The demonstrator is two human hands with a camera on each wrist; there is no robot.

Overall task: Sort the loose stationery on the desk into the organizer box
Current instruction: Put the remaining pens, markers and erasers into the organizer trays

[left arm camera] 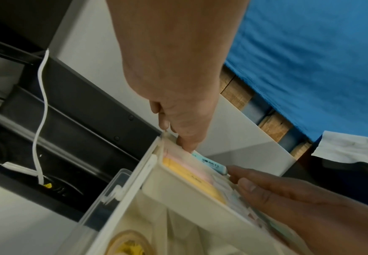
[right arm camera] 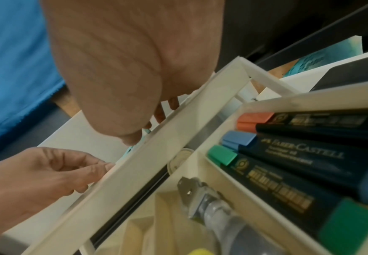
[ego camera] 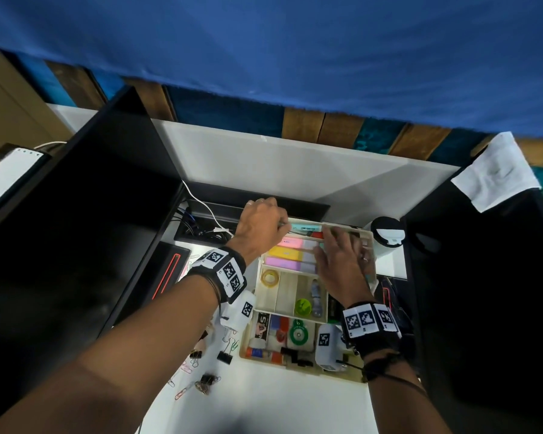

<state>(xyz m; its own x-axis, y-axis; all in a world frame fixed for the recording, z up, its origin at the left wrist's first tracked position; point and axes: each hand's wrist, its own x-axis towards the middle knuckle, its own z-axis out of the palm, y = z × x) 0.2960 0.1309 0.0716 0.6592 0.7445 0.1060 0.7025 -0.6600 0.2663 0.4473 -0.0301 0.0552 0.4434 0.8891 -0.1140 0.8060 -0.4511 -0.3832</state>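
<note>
1. The left hand reaches to the far left corner of the organizer box, its fingers curled down onto one end of a mint-green pen that lies along the box's far edge. This looks like a pinch on the pen's end to steer it into the long back slot.
2. The right hand lies over the right part of the box with its fingers stretched out and relaxed, fingertips near the pen's other end (whether they actually touch it cannot be told from these views). It seems placed to guide the pen and steady the box.
3. The pen sits at the very back of the box, just behind the pink, yellow and purple sticky-note pads, so its lane is probably the narrow rear one.
4. In the right wrist view, dark highlighters with orange, blue and green caps lie side by side in their own compartment, likely grouped by kind.
5. A tape roll and a green sharpener-like item occupy separate middle cells.
6. Binder clips and paper clips lie loose on the desk left of the box, so the sorting appears unfinished.
</note>
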